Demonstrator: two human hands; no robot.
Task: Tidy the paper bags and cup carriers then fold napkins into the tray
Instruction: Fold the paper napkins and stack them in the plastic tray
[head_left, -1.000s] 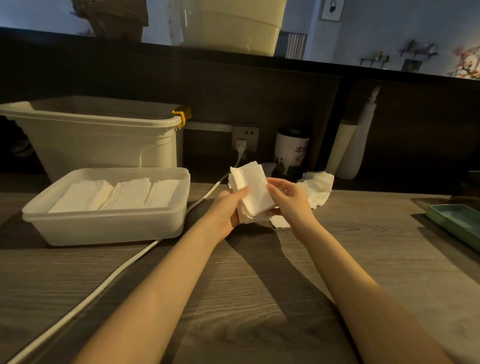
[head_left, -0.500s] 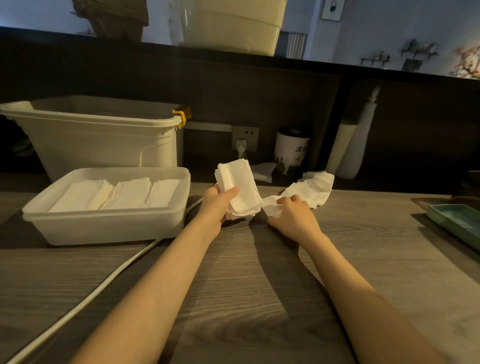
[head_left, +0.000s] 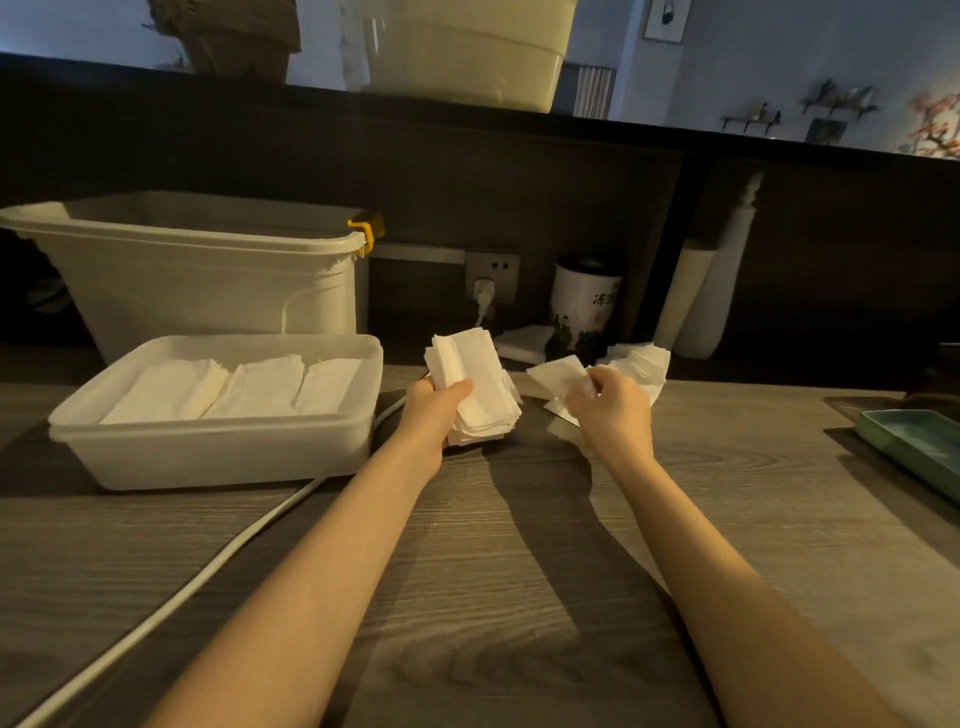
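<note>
Fingers of the right hand (head_left: 613, 415), flat on the loose napkins half a second earlier, had pinched up one napkin (head_left: 558, 371) right of centre, while the left hand (head_left: 434, 410) gripped the folded stack (head_left: 475, 387) beside the tray (head_left: 208, 452), so folding continued.

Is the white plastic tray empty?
No, the white plastic tray already holds three rows of folded white napkins lying side by side.

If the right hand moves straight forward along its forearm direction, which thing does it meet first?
Probably the loose napkins just beyond the right hand, which already pinches one napkin. Behind them stands the white bottle, but depth is unclear.
</note>
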